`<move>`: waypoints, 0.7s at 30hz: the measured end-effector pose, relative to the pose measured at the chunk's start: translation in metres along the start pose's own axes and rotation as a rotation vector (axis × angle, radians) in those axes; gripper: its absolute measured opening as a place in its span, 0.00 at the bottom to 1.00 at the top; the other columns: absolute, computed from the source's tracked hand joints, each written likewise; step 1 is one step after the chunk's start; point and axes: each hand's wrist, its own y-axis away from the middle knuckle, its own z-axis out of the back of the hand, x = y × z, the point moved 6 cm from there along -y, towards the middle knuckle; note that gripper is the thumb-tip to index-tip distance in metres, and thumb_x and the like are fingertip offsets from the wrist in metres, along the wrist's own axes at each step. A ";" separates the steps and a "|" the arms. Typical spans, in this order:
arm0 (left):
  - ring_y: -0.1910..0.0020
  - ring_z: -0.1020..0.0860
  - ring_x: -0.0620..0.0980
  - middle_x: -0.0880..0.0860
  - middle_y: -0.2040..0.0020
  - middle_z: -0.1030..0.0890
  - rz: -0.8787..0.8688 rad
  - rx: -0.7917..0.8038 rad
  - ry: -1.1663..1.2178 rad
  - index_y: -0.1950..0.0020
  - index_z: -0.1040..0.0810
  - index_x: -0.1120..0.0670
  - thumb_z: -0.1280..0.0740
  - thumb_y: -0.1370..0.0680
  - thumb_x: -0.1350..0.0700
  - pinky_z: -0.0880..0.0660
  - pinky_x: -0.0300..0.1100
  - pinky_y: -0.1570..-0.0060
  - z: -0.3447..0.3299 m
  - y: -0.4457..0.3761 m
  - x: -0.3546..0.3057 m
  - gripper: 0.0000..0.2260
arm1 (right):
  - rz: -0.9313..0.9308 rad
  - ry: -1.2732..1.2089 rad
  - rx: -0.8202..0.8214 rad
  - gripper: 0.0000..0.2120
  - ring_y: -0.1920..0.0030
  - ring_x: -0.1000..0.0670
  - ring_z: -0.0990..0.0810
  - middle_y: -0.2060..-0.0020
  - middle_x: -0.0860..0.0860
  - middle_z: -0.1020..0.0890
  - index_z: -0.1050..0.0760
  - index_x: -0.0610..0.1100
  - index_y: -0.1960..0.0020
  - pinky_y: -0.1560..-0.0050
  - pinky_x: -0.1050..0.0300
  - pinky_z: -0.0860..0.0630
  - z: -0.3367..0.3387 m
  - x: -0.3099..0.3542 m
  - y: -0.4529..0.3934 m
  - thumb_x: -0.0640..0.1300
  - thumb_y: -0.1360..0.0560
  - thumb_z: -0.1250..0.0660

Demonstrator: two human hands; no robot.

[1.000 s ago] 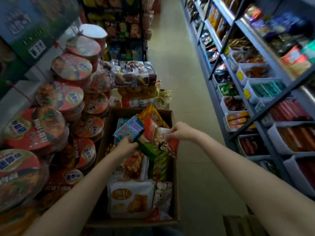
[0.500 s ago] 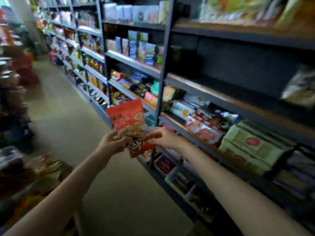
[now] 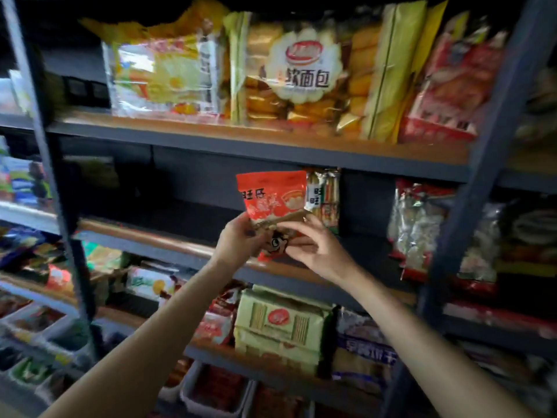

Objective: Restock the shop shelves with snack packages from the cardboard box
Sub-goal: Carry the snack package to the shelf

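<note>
— From where do I look now?
— I have one head view only. It faces the shelves (image 3: 259, 146) straight and a little upward, very near; both forearms reach in from the bottom edge, the picture blurring at its sides.

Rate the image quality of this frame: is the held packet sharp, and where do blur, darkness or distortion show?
Head view: the red snack packet is fairly sharp between the left hand and right hand; edges smear with motion blur; shelf recesses are dim; the dark upright post leans from wide-angle distortion.
</note>
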 end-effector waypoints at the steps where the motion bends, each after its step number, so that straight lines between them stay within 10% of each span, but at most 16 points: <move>1: 0.62 0.22 0.47 0.52 0.58 0.19 -0.026 0.030 -0.041 0.50 0.24 0.54 0.29 0.30 0.61 0.23 0.46 0.55 -0.019 -0.015 0.000 0.10 | 0.014 0.036 -0.049 0.19 0.43 0.53 0.25 0.43 0.58 0.35 0.27 0.47 0.37 0.45 0.72 0.29 0.012 -0.010 -0.002 0.35 0.26 0.33; 8: 0.54 0.21 0.47 0.50 0.53 0.19 -0.014 0.184 -0.121 0.44 0.24 0.58 0.31 0.26 0.59 0.28 0.29 0.61 -0.099 -0.088 0.031 0.11 | -0.157 0.106 -0.152 0.21 0.46 0.53 0.25 0.42 0.52 0.34 0.29 0.44 0.35 0.45 0.69 0.27 0.053 -0.082 -0.033 0.34 0.27 0.33; 16: 0.49 0.20 0.58 0.60 0.48 0.19 0.181 0.130 -0.068 0.45 0.23 0.58 0.32 0.25 0.58 0.23 0.51 0.45 -0.062 -0.189 0.104 0.10 | -0.313 0.143 -0.032 0.25 0.33 0.52 0.32 0.34 0.50 0.30 0.37 0.48 0.29 0.41 0.64 0.37 0.010 -0.114 -0.144 0.42 0.24 0.35; 21: 0.43 0.23 0.59 0.60 0.41 0.22 0.267 0.155 -0.111 0.39 0.27 0.60 0.35 0.23 0.58 0.25 0.47 0.45 -0.058 -0.247 0.144 0.13 | -0.374 0.147 -0.082 0.24 0.33 0.48 0.31 0.34 0.46 0.28 0.35 0.43 0.30 0.38 0.62 0.36 -0.012 -0.138 -0.207 0.41 0.24 0.34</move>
